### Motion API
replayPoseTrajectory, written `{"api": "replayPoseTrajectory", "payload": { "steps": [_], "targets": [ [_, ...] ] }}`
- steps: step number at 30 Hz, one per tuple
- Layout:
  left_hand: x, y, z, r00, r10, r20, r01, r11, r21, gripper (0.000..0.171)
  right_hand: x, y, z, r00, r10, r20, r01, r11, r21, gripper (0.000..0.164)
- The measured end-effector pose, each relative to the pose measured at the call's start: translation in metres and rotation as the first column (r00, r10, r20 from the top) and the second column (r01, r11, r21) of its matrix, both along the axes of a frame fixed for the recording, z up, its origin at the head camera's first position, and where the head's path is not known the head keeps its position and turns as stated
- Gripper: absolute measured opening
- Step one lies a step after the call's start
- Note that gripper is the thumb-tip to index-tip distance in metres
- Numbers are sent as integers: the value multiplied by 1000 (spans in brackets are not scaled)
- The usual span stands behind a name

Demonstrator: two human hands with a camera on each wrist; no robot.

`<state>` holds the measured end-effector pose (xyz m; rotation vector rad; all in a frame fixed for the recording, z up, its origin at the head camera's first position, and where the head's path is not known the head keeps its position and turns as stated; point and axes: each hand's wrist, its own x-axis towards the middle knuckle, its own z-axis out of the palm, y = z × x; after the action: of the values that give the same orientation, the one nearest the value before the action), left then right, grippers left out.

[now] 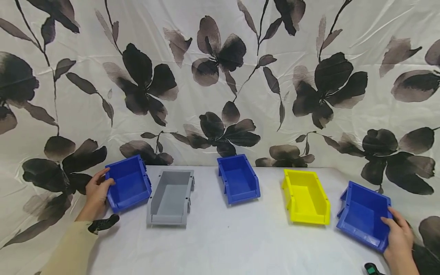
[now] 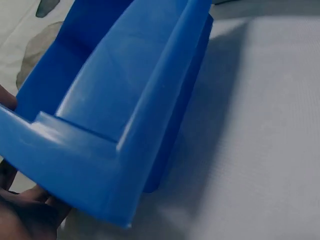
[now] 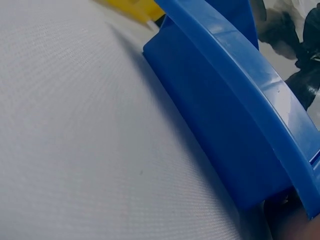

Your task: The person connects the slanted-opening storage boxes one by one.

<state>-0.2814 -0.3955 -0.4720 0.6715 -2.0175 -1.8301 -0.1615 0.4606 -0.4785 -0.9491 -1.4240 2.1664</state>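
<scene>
At the far left of the head view, my left hand (image 1: 97,192) grips the outer side wall of a blue plastic bin (image 1: 128,181), thumb inside the rim. That bin (image 2: 120,85) fills much of the left wrist view, tilted, with a shadow on the cloth beside it. On the far right my right hand (image 1: 398,236) holds another blue bin (image 1: 366,214) by its right wall, its thumb over the rim. In the right wrist view this bin (image 3: 215,115) leans, and its holding fingers are mostly hidden behind it.
Between the hands stand a grey bin (image 1: 170,198), a third blue bin (image 1: 238,179) and a yellow bin (image 1: 306,196) on the white tablecloth (image 1: 227,244). A flower-patterned curtain (image 1: 192,99) hangs behind the table. Black straps (image 1: 103,224) sit on the wrists.
</scene>
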Motion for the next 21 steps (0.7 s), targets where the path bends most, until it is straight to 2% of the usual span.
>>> {"api": "replayPoseTrajectory", "payload": {
  "steps": [4,8,12,18,21],
  "targets": [
    [-1,1,12,999,28,-30,-26,998,56,66,2,2,-1,1000,12,-26,-12,1000,-17,61],
    [2,-1,29,997,-1,-75,6,998,67,64,2,2,1,1000,14,-14,-14,999,-34,60],
    [13,0,47,990,-62,-127,68,997,39,63,0,1,3,1000,11,11,-10,1000,-20,62],
    [29,11,72,975,-108,-195,117,993,34,60,-1,0,5,1000,10,24,-10,1000,-24,63],
    [41,19,82,963,-160,-214,166,986,9,58,0,-1,3,1000,-7,26,7,1000,-18,62]
  ]
}}
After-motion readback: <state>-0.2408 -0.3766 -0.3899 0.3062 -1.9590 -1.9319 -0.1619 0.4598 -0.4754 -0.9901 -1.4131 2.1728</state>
